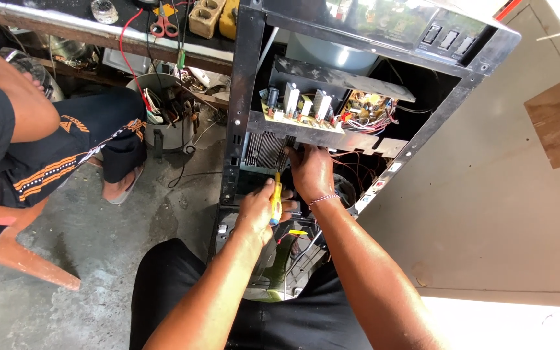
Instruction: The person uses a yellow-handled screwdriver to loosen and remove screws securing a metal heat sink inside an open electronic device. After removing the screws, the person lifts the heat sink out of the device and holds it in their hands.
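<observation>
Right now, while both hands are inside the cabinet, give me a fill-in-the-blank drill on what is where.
1. The left hand holds a screwdriver with a ____ handle.
2. The right hand wears a bracelet on its ____.
3. The finned heatsink sits ____ the circuit board.

Missing words: yellow; wrist; below

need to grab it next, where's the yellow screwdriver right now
In the head view it is near centre frame: the yellow screwdriver is held in the left hand, just beside the right hand, below the finned heat sink inside the black cabinet.
</observation>
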